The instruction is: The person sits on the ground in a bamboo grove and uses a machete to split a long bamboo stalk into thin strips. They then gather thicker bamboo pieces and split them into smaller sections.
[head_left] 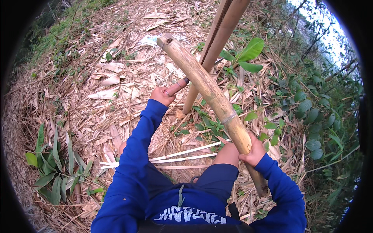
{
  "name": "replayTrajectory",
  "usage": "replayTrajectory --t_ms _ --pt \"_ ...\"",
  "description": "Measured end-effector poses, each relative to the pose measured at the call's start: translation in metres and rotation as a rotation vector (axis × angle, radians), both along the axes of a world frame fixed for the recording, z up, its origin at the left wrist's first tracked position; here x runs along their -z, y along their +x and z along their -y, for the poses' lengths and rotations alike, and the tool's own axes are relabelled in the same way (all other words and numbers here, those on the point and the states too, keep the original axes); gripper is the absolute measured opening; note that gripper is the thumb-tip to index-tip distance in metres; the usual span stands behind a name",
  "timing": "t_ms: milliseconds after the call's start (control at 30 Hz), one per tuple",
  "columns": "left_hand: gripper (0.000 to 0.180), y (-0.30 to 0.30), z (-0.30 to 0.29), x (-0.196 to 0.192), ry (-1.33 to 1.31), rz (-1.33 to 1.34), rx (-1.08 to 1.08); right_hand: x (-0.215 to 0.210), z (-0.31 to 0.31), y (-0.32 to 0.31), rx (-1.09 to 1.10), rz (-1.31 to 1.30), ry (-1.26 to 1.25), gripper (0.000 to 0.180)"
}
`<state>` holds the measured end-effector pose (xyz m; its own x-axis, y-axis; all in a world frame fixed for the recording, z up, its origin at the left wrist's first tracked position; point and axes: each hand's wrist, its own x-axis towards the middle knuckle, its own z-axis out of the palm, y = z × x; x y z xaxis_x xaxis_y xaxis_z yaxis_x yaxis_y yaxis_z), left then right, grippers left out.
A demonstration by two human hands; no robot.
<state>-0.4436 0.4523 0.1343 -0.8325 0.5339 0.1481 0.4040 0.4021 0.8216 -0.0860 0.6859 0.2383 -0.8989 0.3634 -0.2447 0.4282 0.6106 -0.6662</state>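
A thick yellow-brown bamboo pole [210, 93] slants across the view, its cut far end up and left, its near end beside my right thigh. Around its lower part, below a joint, my right hand [254, 150] is closed, thumb lying across it. My left hand [163, 96] is closed on what looks like a short brown handle [177, 87] with a dark end that meets the pole's left side. Anything beyond that dark end is hidden behind the pole. Farther off, a split upright bamboo post [219, 42] passes behind the pole.
Several pale thin strips [182, 158] lie across the ground between my knees. Dry leaves and husks [112, 81] cover the ground. A leafy plant [58, 171] grows at the left, a broad-leaved one [250, 54] by the post, and dense shrubs [311, 112] at the right.
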Motion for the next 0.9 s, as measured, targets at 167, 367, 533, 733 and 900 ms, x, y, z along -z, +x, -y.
replayTrajectory --t_ms 167,367,533,733,900 --pt "0.024 0.009 -0.01 -0.009 -0.055 -0.044 -0.018 -0.071 0.012 -0.013 -0.033 -0.329 -0.19 0.076" --pt "0.028 0.01 -0.014 -0.015 -0.053 0.076 -0.043 -0.114 -0.003 -0.007 0.054 -0.66 -0.033 0.079" --pt "0.017 0.022 -0.016 -0.024 -0.194 -0.041 -0.025 -0.004 -0.001 -0.004 -0.013 -0.154 0.004 0.077" --pt "0.014 0.035 -0.017 -0.019 -0.07 -0.127 -0.041 -0.069 0.007 -0.016 -0.017 -0.4 -0.041 0.074" --pt "0.02 0.034 -0.015 -0.02 -0.083 -0.103 -0.074 -0.125 -0.002 -0.022 0.104 -0.793 -0.072 0.057"
